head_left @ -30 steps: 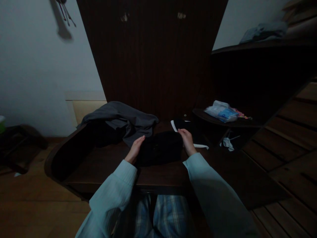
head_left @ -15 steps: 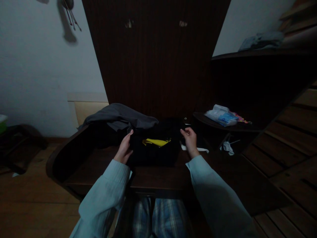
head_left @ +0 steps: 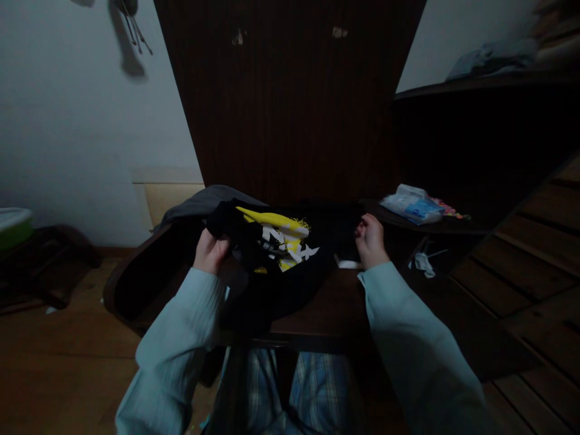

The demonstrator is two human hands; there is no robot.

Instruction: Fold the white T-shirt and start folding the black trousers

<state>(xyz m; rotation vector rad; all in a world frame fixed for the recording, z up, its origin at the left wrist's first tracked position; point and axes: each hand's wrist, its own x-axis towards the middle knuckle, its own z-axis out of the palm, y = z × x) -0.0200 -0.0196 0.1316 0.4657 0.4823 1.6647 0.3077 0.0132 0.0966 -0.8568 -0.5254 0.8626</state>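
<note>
The black garment point(head_left: 285, 244) was matt cloth, the bench point(head_left: 317, 317) smooth wood; the packet point(head_left: 413, 206) looked like shiny plastic, the wall point(head_left: 81, 121) matt.

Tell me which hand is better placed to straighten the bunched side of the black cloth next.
Left, I'd say. The left hand grips the bunched part of the black cloth, beside the yellow print. The right hand is out past the print's other side, so it would probably have to reach across.

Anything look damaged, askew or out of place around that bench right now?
Two pale patches stand out high on the dark panel; chipped finish or residue, I can't tell. A crumpled white item below the small shelf looks stray, perhaps dropped there. I see no spill.
</note>
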